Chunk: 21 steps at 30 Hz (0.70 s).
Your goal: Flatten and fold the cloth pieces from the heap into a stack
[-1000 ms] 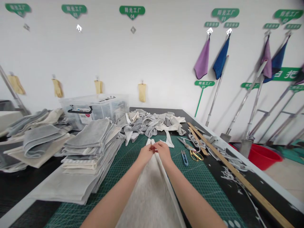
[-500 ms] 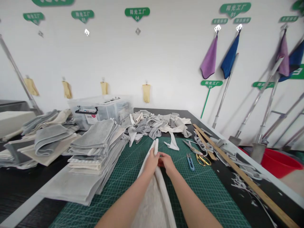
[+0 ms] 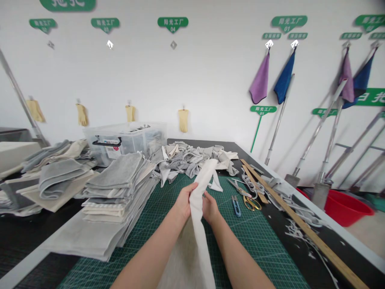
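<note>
A long pale cloth (image 3: 197, 204) is raised over the green cutting mat (image 3: 252, 245), its white edge strip turned up and its lower part running toward me. My left hand (image 3: 183, 200) pinches the cloth's left side, thumb on top. On the right side, my right hand (image 3: 209, 206) has its fingers closed behind the white strip, partly hidden by it. Right of my hands lie blue thread snips (image 3: 236, 206) and gold-handled scissors (image 3: 252, 203). A small white scrap (image 3: 215, 183) rests beyond the cloth's upper end.
Stacked grey cloths (image 3: 114, 180) stand at left, before a clear plastic box (image 3: 126, 140). A heap of grey scraps (image 3: 192, 158) covers the mat's far end. Wooden strips (image 3: 300, 220) and cord offcuts run along the right edge. A red basin (image 3: 345, 206) stands beyond the table.
The cloth's upper end has been lifted and opened wider, showing a broad white strip. Both hands have risen slightly and moved a little apart. The view has shifted slightly right.
</note>
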{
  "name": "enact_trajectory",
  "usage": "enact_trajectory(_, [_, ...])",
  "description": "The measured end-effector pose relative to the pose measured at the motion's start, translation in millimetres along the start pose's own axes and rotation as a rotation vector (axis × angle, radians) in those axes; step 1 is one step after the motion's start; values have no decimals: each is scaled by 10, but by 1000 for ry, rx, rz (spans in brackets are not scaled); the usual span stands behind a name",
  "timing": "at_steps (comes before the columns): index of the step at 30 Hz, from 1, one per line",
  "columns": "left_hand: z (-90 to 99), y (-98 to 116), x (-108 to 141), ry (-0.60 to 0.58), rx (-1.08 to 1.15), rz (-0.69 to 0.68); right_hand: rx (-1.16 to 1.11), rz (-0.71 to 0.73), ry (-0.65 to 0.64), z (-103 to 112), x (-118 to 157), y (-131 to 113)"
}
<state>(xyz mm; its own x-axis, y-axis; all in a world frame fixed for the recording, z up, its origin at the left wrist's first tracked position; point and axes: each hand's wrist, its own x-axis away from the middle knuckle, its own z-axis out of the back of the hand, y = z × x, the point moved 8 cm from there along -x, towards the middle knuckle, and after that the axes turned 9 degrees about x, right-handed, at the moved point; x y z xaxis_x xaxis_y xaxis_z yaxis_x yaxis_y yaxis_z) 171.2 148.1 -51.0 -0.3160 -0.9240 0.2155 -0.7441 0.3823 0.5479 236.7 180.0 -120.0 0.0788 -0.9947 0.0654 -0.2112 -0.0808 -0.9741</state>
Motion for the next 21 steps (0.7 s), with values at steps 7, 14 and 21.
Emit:
enact_trajectory(7, [-496, 101, 477, -64, 46, -1, -206, 138, -382, -411, 448, -557])
enact_trajectory(14, [-512, 290, 649, -205, -110, -24, -173, 164, -477, -435, 822, -1006])
enact_trajectory(21, [-699, 557, 878, -329, -339, -177, -245, 242, -429, -311, 1086, -1424])
